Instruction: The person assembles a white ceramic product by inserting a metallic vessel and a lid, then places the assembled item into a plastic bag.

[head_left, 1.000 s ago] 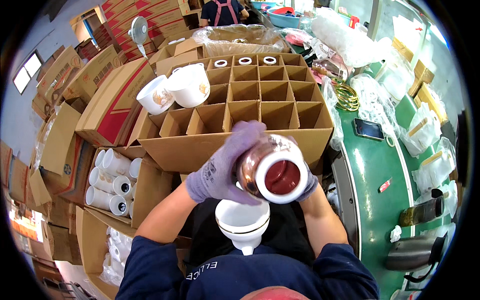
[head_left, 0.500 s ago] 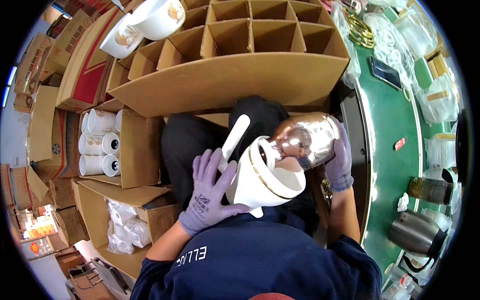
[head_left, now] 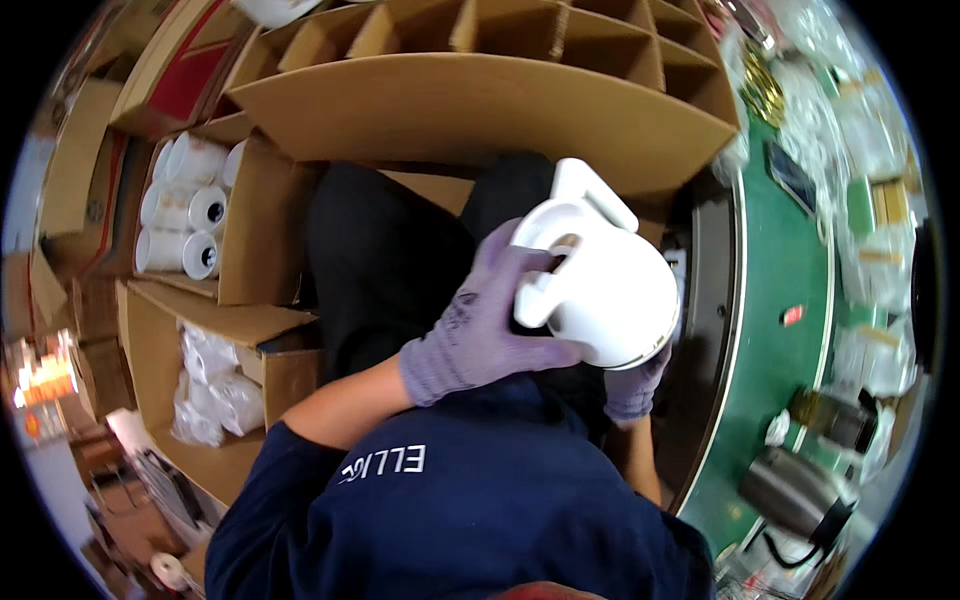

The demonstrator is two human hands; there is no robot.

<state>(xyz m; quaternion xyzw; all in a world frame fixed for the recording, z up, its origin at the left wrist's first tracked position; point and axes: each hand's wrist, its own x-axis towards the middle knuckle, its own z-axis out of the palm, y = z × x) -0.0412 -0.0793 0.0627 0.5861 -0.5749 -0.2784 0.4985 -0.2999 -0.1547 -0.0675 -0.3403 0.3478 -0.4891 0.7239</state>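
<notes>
My left hand [head_left: 485, 325], in a grey-purple knit glove, grips a white plastic jug top [head_left: 625, 290] with a handle bar [head_left: 595, 193] and a spout-like lip. Its fingers wrap the near left side by the opening, thumb stretched along the lower edge. The rounded white side faces up, above my lap. My right hand [head_left: 637, 388], gloved alike, is under the lower right side of the jug top; its fingers are mostly hidden. The shiny copper-coloured flask liner is out of sight, and whether it sits behind or inside the white piece does not show.
A large divided carton [head_left: 490, 105] stands beyond my knees. On the left, one carton [head_left: 262, 215] holds white cylindrical pieces, another [head_left: 290, 385] plastic bags [head_left: 225, 385]. At right, a green worktop [head_left: 765, 340] bears a phone [head_left: 791, 178], a steel jug [head_left: 795, 490] and a glass jar [head_left: 830, 415].
The white jug top has been turned and raised up and to the right. My left hand moved from resting against it to gripping it. The liner and most of my right hand went out of view.
</notes>
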